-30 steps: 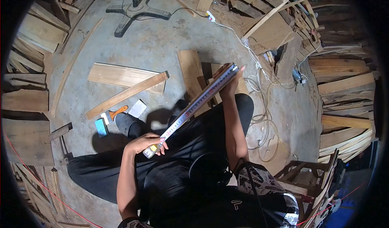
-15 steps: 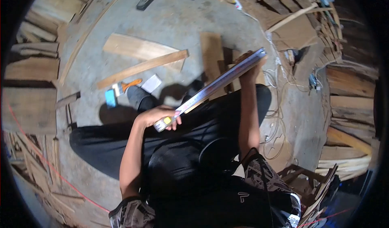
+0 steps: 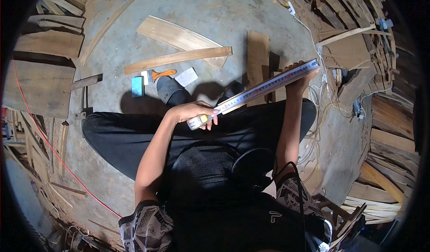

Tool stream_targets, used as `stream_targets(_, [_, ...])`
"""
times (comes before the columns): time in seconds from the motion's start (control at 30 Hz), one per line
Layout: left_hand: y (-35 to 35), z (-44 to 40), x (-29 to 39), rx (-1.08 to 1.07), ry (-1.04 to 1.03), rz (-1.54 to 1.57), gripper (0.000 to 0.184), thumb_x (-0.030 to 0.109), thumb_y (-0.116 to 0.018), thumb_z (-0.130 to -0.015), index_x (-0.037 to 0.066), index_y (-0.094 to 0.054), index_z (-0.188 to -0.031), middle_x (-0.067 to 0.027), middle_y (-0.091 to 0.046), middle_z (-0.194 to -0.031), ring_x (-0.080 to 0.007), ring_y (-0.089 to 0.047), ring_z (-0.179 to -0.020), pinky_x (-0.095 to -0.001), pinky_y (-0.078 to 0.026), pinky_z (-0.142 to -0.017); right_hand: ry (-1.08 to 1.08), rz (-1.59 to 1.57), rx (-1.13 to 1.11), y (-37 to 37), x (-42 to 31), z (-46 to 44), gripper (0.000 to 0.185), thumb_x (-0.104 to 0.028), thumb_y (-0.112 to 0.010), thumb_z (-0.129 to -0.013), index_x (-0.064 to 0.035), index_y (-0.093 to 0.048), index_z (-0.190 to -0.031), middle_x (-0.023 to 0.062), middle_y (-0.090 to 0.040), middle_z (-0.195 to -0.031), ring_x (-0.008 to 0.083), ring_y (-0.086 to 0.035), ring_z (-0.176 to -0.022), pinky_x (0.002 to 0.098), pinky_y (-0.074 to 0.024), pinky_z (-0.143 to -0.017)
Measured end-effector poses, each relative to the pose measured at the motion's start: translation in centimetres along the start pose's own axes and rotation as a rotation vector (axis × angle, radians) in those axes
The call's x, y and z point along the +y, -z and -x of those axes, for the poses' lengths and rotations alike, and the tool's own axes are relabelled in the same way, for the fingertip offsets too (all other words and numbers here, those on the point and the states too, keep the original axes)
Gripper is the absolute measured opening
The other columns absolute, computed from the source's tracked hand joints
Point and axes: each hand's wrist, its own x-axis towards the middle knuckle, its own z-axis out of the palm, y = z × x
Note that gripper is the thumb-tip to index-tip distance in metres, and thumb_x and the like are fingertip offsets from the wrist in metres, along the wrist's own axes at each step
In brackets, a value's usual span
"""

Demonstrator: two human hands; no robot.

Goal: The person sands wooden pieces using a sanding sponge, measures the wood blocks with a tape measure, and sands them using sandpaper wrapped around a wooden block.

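Observation:
My left hand (image 3: 190,112) is closed around the case of a tape measure (image 3: 197,121), which has a yellow button. The silver blade (image 3: 264,90) runs out from it, up to the right, across my lap, numbers facing up. At the far end my right hand (image 3: 299,79) is closed, its fingers curled over the upper side and its thumb near the blade's tip. A thin brown edge, seemingly a wooden strip, shows along the blade; most of it is hidden beneath. Both hands are above my crossed legs.
Before my feet lie two crossed boards (image 3: 179,59), a paintbrush (image 3: 161,74), a blue block (image 3: 137,86) and a whitish pad (image 3: 186,77). Another board (image 3: 257,57) lies farther right. Stacked timber (image 3: 389,140) and loose cables (image 3: 320,99) are at the right; a red cord (image 3: 58,155) crosses the left.
The view has shifted, so the floor and its things appear farther right. The blade has turned to show its numbers more clearly. Both hands keep their hold.

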Motion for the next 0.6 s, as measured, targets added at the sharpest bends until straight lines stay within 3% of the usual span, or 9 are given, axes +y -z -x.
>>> stream_targets(0.2, [0.4, -0.5, -0.6, 0.01, 0.005, 0.003, 0.049, 0.047, -0.058, -0.094, -0.001, -0.067, -0.094, -0.0101, -0.067, -0.075, -0.0138, -0.065, -0.067, -0.0248, -0.054, -0.061, 0.013, 0.04, 0.02, -0.1, -0.1, 0.2, 0.071, -0.076, -0.048, -0.083, -0.0095, -0.057, -0.106, 0.0074, -0.063, -0.084, 0.0268, -0.063, -0.075, 0.0439, -0.0529, -0.075])
stream_targets(0.33, [0.5, -0.1, -0.6, 0.044, -0.012, -0.014, 0.047, 0.044, -0.058, -0.095, -0.002, -0.067, -0.097, -0.0105, -0.068, -0.078, -0.0145, -0.065, -0.067, -0.0252, -0.053, -0.061, 0.031, 0.135, -0.079, -0.5, 0.0, 0.7, 0.074, -0.079, -0.037, -0.084, -0.0128, -0.056, -0.109, 0.0074, -0.062, -0.083, 0.0253, -0.062, -0.076, 0.0435, -0.0533, -0.074])
stream_targets(0.37, [0.3, 0.2, -0.4, 0.038, -0.017, -0.012, 0.046, 0.043, -0.057, -0.095, -0.002, -0.067, -0.099, -0.0107, -0.068, -0.08, -0.0148, -0.066, -0.068, -0.0256, -0.054, -0.062, 0.152, 0.547, -0.011, 0.2, 0.7, 0.8, 0.072, -0.079, -0.029, -0.087, -0.0153, -0.055, -0.109, 0.0063, -0.062, -0.082, 0.0241, -0.061, -0.075, 0.0407, -0.0535, -0.073])
stream_targets(0.4, [0.7, 0.2, -0.8, 0.031, 0.013, 0.012, 0.041, 0.039, -0.056, -0.097, -0.001, -0.066, -0.097, -0.0102, -0.069, -0.08, -0.015, -0.066, -0.07, -0.0263, -0.055, -0.063, 0.059, 0.252, 0.221, -2.1, 1.1, 1.0, 0.072, -0.078, -0.026, -0.089, -0.0155, -0.055, -0.113, 0.0053, -0.062, -0.089, 0.0233, -0.06, -0.08, 0.0387, -0.0528, -0.074])
stream_targets(0.43, [0.6, 0.5, -0.6, 0.051, -0.004, -0.009, 0.042, 0.039, -0.056, -0.097, -0.002, -0.066, -0.098, -0.0105, -0.069, -0.081, -0.0154, -0.067, -0.071, -0.027, -0.056, -0.065, 0.082, 0.4, 0.378, -0.8, 2.9, 0.4, 0.074, -0.074, -0.025, -0.092, -0.0138, -0.053, -0.123, 0.0078, -0.061, -0.104, 0.024, -0.058, -0.093, 0.0391, -0.0495, -0.086])
stream_targets(0.5, [0.6, 1.1, -0.3, 0.107, 0.015, -0.009, 0.04, 0.034, -0.053, -0.099, -0.004, -0.066, -0.099, -0.0111, -0.068, -0.081, -0.0158, -0.067, -0.071, -0.0281, -0.056, -0.066, -0.012, 0.709, 0.509, -0.5, 4.7, 0.7, 0.061, -0.042, -0.021, -0.106, -0.0052, -0.013, -0.154, 0.0153, -0.026, -0.156, 0.0292, -0.026, -0.142, 0.0368, -0.0205, -0.116])
stream_targets(0.53, [0.5, 1.4, -0.3, 0.126, -0.007, -0.008, 0.039, 0.032, -0.052, -0.099, -0.004, -0.066, -0.098, -0.0111, -0.068, -0.08, -0.0156, -0.066, -0.071, -0.0277, -0.055, -0.067, 0.263, 0.914, 0.482, -4.9, 4.0, 2.6, 0.059, -0.038, -0.02, -0.106, -0.0008, -0.016, -0.153, 0.0175, -0.019, -0.158, 0.0279, -0.018, -0.146, 0.0357, -0.0153, -0.118])
stream_targets(0.57, [0.2, 1.8, 0.3, 0.169, 0.008, -0.019, 0.038, 0.031, -0.053, -0.099, -0.004, -0.067, -0.098, -0.0111, -0.067, -0.08, -0.0157, -0.066, -0.07, -0.0275, -0.054, -0.067, 0.49, 0.821, 0.447, 4.5, 10.5, -1.2, 0.06, -0.037, -0.026, -0.106, 0.004, -0.019, -0.15, 0.0154, -0.021, -0.158, 0.0252, -0.018, -0.146, 0.0318, -0.0154, -0.117])
stream_targets(0.6, [0.3, 1.8, 0.0, 0.194, -0.016, -0.004, 0.038, 0.031, -0.053, -0.099, -0.004, -0.067, -0.099, -0.0114, -0.067, -0.08, -0.016, -0.065, -0.07, -0.0273, -0.054, -0.066, 0.511, 0.814, 0.478, 2.9, 9.4, -0.4, 0.06, -0.037, -0.026, -0.106, 0.004, -0.019, -0.15, 0.0154, -0.021, -0.158, 0.0252, -0.018, -0.146, 0.0318, -0.0154, -0.117])
